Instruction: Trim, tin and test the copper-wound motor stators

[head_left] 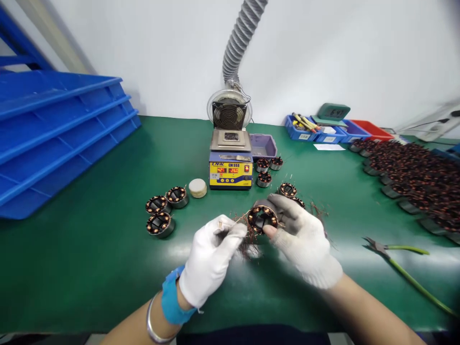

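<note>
Ring with copper coils (263, 210) is over the green table (176, 148), near the middle; the white-gloved left hand (212, 258) leans in, bent, pinching a thin wire (241, 218); the box (230, 175) behind says CM 558, with 425 in red; the right hand (306, 242) curls around the ring, gripping it.

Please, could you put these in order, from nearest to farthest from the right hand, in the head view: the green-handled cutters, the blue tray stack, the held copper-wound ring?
1. Held copper-wound ring: in the right hand itself.
2. Green-handled cutters: to its right, apart from it.
3. Blue tray stack: across at the far left.
</note>
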Motion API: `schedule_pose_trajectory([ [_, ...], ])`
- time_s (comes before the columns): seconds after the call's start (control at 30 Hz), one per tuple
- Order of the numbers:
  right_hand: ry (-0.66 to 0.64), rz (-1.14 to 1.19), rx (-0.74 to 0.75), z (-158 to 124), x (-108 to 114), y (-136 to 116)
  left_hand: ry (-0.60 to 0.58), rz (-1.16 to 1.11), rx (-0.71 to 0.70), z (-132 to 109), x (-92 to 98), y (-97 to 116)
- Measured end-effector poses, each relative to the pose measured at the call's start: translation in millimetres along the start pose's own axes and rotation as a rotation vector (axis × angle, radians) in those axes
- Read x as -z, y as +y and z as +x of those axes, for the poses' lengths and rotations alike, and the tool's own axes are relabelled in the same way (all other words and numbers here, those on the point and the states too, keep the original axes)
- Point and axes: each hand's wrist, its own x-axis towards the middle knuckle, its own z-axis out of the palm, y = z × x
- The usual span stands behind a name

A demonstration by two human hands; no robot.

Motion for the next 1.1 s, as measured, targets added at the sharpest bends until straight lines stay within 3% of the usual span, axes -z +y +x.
schedule_pose_trajectory([
  [0.13, -0.043, -0.068, 0.006, 6.3, -3.1, 0.1, 0.069, -0.019, -0.027, 1.9, 5.0, -2.0],
  [0.23, -0.033, -0.222, 0.111, 35.0, 2.4, -15.7, 0.149, -0.018, -0.039, 6.4, 5.0, -5.5],
  [0.33, 0.083, -0.586, 0.328, 92.1, 8.1, -49.9, 0.195, 0.105, -0.126, 9.3, 4.0, -15.3],
  [0.43, 0.114, -0.984, 0.506, 164.0, 2.6, -84.9, 0.166, 0.485, -0.307, 10.4, 2.2, -30.1],
  [0.53, 0.066, -1.233, 0.490, 225.2, -15.3, -103.3, 0.169, 0.771, -0.505, 12.9, 0.7, -42.0],
  [0.63, 0.011, -1.360, 0.448, 260.5, -35.5, -106.0, 0.229, 0.872, -0.624, 15.9, 1.3, -46.1],
  [0.8, -0.058, -1.490, 0.435, 278.1, -53.5, -98.6, 0.253, 0.914, -0.668, 14.6, 3.8, -41.9],
  [1.1, -0.092, -1.532, 0.411, 285.3, -57.1, -92.5, 0.227, 0.901, -0.661, 13.0, 3.8, -37.2],
])
